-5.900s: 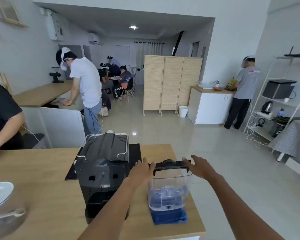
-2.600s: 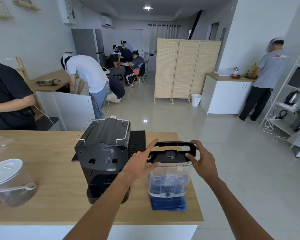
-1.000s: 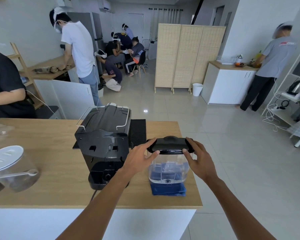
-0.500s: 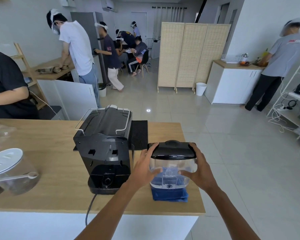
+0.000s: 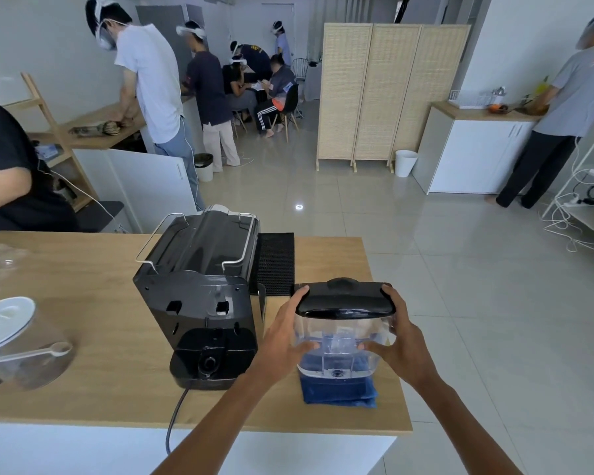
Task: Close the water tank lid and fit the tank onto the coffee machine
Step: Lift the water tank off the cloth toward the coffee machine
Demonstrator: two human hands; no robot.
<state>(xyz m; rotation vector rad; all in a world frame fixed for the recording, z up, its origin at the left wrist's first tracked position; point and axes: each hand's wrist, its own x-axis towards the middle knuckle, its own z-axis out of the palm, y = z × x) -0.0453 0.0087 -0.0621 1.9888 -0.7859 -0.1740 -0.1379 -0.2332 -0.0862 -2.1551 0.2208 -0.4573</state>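
The clear water tank stands on a folded blue cloth near the right end of the wooden counter. Its black lid lies flat and closed on top. My left hand grips the tank's left side and my right hand grips its right side, thumbs up at the lid's edge. The black coffee machine stands just left of the tank with its back toward me, apart from the tank.
A black mat lies behind the machine. The machine's cord hangs over the counter's front edge. A clear jar with a white lid and spoon sits far left. A person in black stands at the counter's left.
The lid, upright and open at first, has been folded down and shut. Both hands have slid from the lid down to the tank's sides.
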